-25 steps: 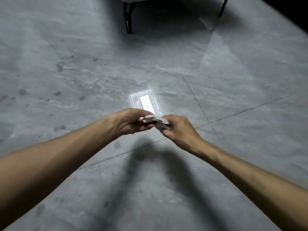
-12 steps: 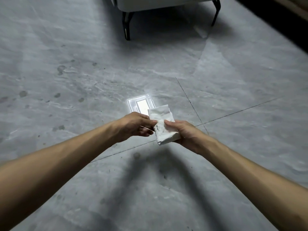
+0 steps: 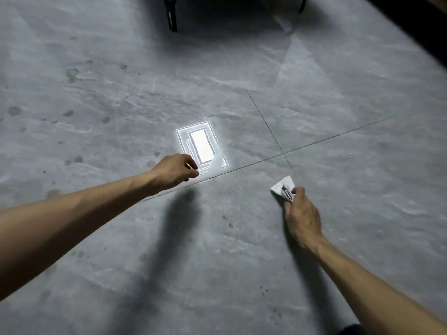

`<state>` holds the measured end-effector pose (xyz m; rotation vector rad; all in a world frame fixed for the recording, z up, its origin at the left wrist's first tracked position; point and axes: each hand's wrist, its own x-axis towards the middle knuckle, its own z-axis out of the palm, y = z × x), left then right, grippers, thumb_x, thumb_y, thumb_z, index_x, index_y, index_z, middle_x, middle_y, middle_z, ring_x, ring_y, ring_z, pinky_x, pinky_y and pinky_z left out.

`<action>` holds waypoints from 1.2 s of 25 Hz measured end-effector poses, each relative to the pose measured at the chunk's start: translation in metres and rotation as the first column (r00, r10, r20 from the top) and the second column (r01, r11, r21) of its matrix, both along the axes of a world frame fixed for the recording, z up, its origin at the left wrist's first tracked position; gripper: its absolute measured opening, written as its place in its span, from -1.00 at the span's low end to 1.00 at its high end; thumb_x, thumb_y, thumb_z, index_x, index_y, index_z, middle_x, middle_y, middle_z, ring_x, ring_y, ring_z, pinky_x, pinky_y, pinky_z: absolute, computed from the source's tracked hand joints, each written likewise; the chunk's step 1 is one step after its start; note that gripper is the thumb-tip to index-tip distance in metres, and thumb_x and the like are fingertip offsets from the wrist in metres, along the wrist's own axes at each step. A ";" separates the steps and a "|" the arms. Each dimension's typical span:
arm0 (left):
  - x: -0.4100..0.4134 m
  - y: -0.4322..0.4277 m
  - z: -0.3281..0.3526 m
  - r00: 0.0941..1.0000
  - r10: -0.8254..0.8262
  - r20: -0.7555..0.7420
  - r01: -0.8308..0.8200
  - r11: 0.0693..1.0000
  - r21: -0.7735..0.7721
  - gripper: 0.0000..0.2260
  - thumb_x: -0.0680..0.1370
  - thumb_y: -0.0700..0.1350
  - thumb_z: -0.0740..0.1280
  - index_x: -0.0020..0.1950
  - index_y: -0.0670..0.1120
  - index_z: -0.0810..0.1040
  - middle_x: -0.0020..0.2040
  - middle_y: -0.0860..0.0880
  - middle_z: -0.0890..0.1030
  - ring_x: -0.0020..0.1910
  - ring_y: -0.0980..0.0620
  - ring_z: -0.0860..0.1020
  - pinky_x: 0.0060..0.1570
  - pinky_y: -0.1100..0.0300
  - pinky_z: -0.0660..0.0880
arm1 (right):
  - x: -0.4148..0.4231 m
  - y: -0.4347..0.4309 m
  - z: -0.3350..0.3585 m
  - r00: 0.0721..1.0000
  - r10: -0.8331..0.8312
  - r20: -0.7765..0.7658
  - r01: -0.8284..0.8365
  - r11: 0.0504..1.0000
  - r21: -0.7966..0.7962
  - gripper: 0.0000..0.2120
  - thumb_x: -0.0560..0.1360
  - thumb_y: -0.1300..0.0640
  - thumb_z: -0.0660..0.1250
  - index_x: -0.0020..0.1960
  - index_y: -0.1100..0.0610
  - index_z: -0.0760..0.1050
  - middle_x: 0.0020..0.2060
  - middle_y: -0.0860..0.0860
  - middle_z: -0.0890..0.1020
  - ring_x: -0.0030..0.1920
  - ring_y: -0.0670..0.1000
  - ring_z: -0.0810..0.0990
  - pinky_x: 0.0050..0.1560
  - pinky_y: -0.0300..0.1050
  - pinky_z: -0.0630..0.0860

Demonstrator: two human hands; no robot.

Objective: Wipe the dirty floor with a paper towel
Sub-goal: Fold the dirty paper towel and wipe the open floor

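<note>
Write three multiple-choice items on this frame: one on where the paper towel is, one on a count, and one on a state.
1. Where is the paper towel?
A) in a bin
B) in the right hand
C) on a shelf

2. How many dark furniture legs show at the top edge?
A) one
B) two
C) four

3. What state is the towel in?
A) spread out flat
B) torn into pieces
C) folded up and gripped

Answers:
1 B: the right hand's fingers curl round it, to the right of the bright reflection.
2 B: one leg stands at top centre, and a second is further right.
3 C: layered folds stick out past the thumb.
</note>
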<state>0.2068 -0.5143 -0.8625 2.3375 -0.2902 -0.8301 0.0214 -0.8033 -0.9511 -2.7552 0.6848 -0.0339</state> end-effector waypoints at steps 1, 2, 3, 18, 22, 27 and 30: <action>-0.003 0.008 -0.002 0.997 -0.035 0.065 0.032 0.998 0.049 -0.88 0.49 -0.11 0.37 0.01 -0.07 0.60 -0.06 -0.02 0.67 -0.10 0.00 0.62 -0.09 0.13 0.52 | 0.006 0.007 -0.004 0.999 -0.044 0.023 0.045 0.999 -0.014 -0.80 0.56 0.10 0.23 0.07 0.21 0.33 -0.12 0.27 0.60 -0.21 0.33 0.56 -0.33 0.03 0.33; -0.007 0.017 -0.003 0.989 -0.075 0.128 0.061 0.992 0.113 -0.87 0.50 -0.11 0.35 0.03 -0.07 0.60 -0.04 -0.02 0.66 -0.07 0.00 0.61 -0.06 0.14 0.51 | 0.012 0.011 -0.004 0.996 -0.085 0.030 0.087 0.995 -0.046 -0.79 0.58 0.07 0.22 0.05 0.22 0.34 -0.15 0.28 0.61 -0.24 0.34 0.56 -0.35 0.02 0.32; -0.013 0.026 -0.005 0.977 -0.111 0.181 0.079 0.982 0.174 -0.84 0.51 -0.10 0.34 0.06 -0.08 0.59 0.00 -0.03 0.66 -0.04 -0.02 0.59 -0.03 0.14 0.49 | 0.015 0.018 -0.003 0.995 -0.096 0.032 0.098 0.992 -0.080 -0.78 0.59 0.06 0.22 0.05 0.23 0.37 -0.16 0.28 0.62 -0.25 0.34 0.57 -0.36 0.03 0.34; -0.069 0.009 -0.067 0.721 -0.642 0.263 0.507 0.746 0.432 -0.47 0.57 0.12 0.21 0.39 -0.22 0.28 0.44 -0.26 0.26 0.44 -0.18 0.23 0.44 0.02 0.16 | -0.074 0.033 0.002 0.956 -0.281 -0.087 0.273 0.957 -0.096 -0.84 0.54 0.17 0.18 0.12 0.08 0.35 -0.36 0.22 0.60 -0.42 0.25 0.57 -0.43 -0.08 0.29; -0.069 0.006 -0.070 0.724 -0.592 0.354 0.468 0.798 0.379 -0.66 0.57 0.02 0.20 0.21 -0.20 0.38 0.26 -0.23 0.42 0.27 -0.20 0.39 0.29 -0.01 0.31 | -0.060 0.150 -0.008 0.969 0.247 -0.014 -0.247 0.968 -0.035 -0.80 0.43 0.13 0.26 0.06 0.05 0.46 -0.44 0.02 0.55 -0.49 0.10 0.54 -0.58 -0.16 0.31; -0.062 0.023 -0.062 0.822 -0.412 0.392 0.347 0.910 0.228 -0.75 0.59 -0.03 0.18 0.18 -0.14 0.41 0.16 -0.16 0.53 0.11 -0.19 0.51 0.11 0.04 0.40 | -0.046 0.041 0.003 0.988 0.022 -0.150 -0.053 0.977 -0.206 -0.81 0.57 0.12 0.17 0.16 0.06 0.43 -0.24 0.17 0.66 -0.30 0.23 0.62 -0.38 -0.04 0.42; -0.062 0.050 -0.055 0.871 -0.283 0.401 0.219 0.955 0.199 -0.69 0.56 -0.05 0.23 0.26 -0.14 0.39 0.20 -0.19 0.54 0.12 -0.21 0.52 0.07 0.05 0.42 | 0.003 0.062 0.006 0.928 -0.372 0.003 0.369 0.922 -0.114 -0.83 0.56 0.22 0.13 0.15 0.16 0.32 -0.23 0.26 0.65 -0.25 0.30 0.62 -0.31 -0.01 0.30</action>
